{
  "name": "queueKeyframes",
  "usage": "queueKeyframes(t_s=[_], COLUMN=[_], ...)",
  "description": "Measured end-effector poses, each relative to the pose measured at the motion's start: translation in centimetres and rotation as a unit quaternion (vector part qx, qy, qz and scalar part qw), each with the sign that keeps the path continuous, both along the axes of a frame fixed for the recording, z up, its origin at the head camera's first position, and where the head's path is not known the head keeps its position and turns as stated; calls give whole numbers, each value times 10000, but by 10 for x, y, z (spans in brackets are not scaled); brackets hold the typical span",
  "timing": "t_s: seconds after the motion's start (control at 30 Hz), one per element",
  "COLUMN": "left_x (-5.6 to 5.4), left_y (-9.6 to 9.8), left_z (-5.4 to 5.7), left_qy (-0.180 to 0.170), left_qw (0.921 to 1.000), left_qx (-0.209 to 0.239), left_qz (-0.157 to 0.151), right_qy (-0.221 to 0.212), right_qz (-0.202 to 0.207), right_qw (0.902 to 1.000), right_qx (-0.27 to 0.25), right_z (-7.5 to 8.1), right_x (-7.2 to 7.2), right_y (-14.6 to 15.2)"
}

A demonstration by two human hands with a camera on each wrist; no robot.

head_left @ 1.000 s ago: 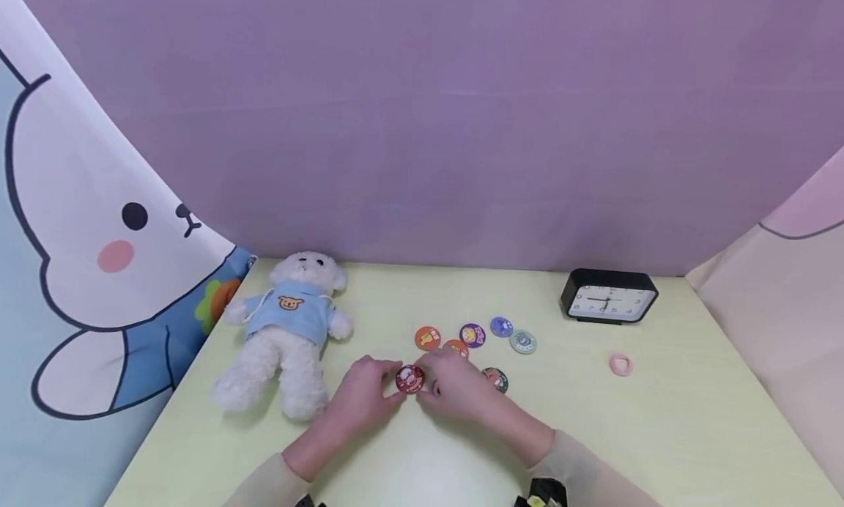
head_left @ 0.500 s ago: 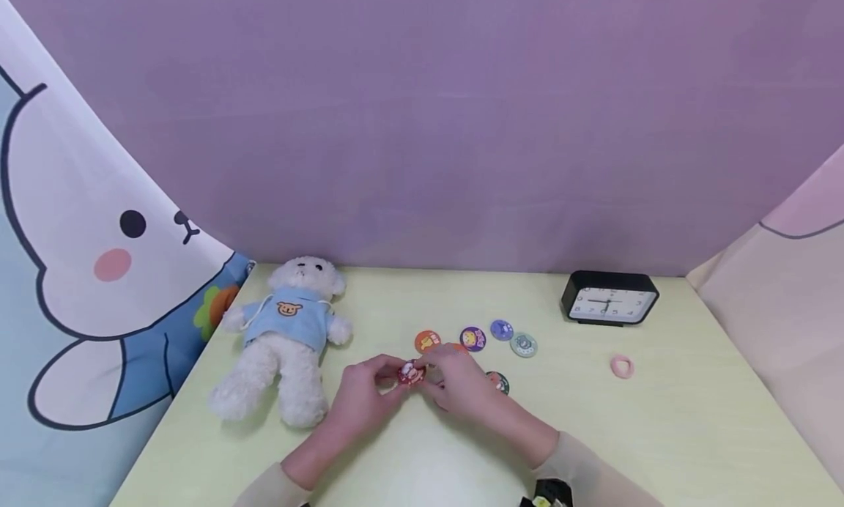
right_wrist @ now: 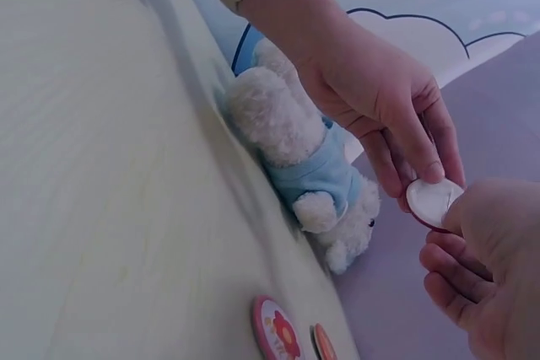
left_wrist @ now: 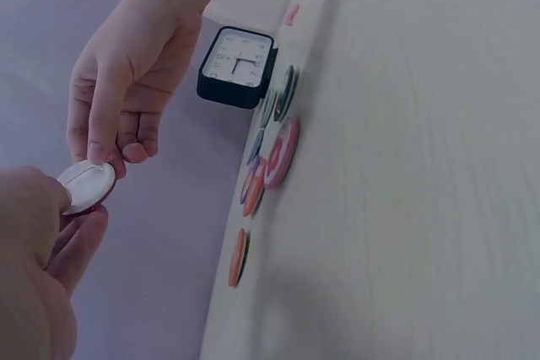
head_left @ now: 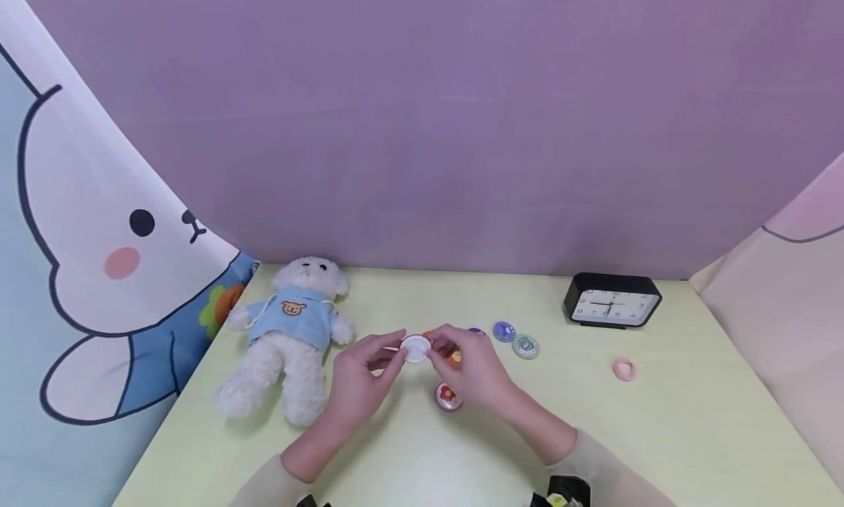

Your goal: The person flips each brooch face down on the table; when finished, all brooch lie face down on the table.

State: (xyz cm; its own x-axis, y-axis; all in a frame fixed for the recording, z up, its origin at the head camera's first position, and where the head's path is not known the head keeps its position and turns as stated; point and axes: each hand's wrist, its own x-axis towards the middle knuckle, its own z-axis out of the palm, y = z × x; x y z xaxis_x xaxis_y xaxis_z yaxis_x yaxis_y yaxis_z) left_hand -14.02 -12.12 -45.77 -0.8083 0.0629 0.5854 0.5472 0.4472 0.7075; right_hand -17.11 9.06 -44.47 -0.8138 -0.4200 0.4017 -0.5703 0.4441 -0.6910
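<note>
Both hands pinch one round badge above the table, its white back turned toward the head camera. The left hand has thumb and fingers on the badge's left edge. On its right edge, the right hand grips it the same way. A red rim shows under the white back of the badge in the left wrist view. Below the hands lies a badge with a red flower, face up. An orange badge is partly hidden behind the right hand's fingers.
Behind the right hand lie a blue badge and a pale green badge. A plush toy in a blue top lies at left. A black clock stands back right, with a pink ring-shaped band before it.
Both hands have lifted the badge off the table area and tipped it over, from red front to white back. The flower badge has come into view beneath the right hand.
</note>
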Motion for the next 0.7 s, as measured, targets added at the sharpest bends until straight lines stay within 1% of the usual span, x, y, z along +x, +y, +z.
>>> queueKeyframes(t_s=[0.13,0.23,0.37,0.5,0.63,0.7], left_x=[0,0,-1,-2,-2,-1], left_y=[-1,-1,-1,0,0,0], left_z=[2,2,-2,-7,-10,-11], left_qy=[-91,-206,-363,-475,-640,-715], left_qw=[9996,9991,9982,9961,9917,9890], left_qx=[-12,-121,-382,-732,-1116,-1296], left_qz=[-260,-357,-283,-138,-12,-9], right_qy=[-297,-428,-605,-723,-641,-598], right_qz=[70,135,216,307,379,378], right_qw=[9993,9987,9978,9969,9970,9968], right_qx=[-221,-238,-132,36,205,365], right_z=[4,2,-3,-7,-11,-12], right_x=[0,-1,-1,-2,-3,-3], right_y=[0,0,1,1,2,2])
